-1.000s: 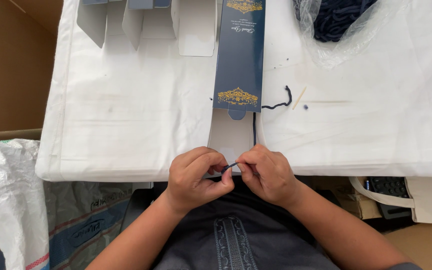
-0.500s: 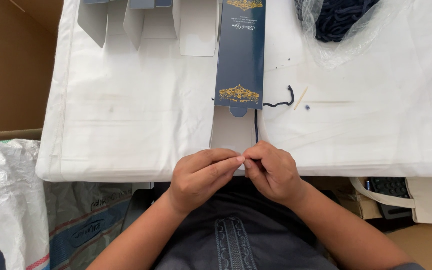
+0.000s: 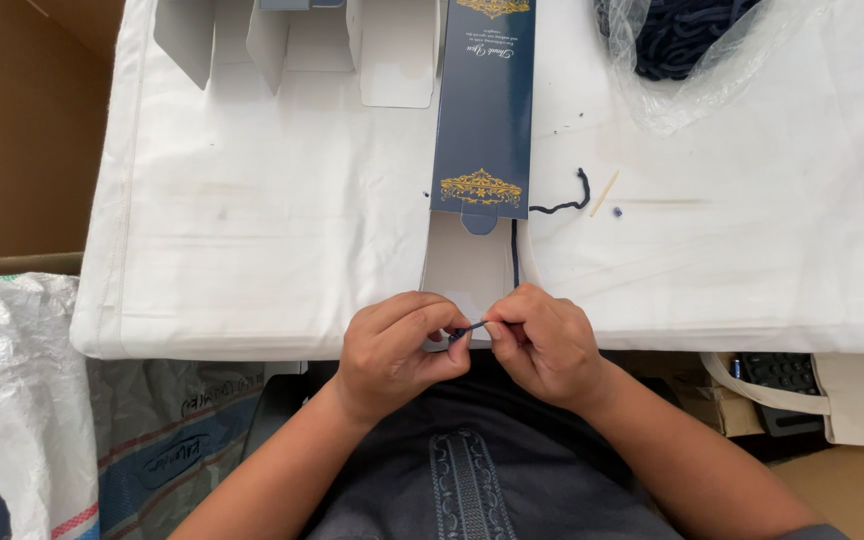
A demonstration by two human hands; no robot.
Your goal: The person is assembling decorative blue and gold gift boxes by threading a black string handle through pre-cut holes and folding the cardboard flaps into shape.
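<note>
A long dark blue paper box (image 3: 485, 110) with gold ornament lies flat on the white-covered table (image 3: 252, 230), its white flap (image 3: 467, 270) pointing toward me. A thin dark blue cord (image 3: 515, 250) runs from beside the flap down to my hands, with its loose end (image 3: 577, 195) curled on the cloth. At the table's near edge my left hand (image 3: 397, 350) and my right hand (image 3: 542, 345) meet, both pinching the short stretch of cord between their fingertips.
White folded box blanks (image 3: 352, 45) stand at the table's back. A clear plastic bag of dark cords (image 3: 692, 45) lies back right. A thin wooden stick (image 3: 604, 193) rests near the cord end. A woven sack (image 3: 12, 400) sits at the left, a tote bag (image 3: 852, 400) at the right.
My fingertips closed together over the cord, then parted slightly, so a short piece of cord shows between the two hands again. The box has not moved.
</note>
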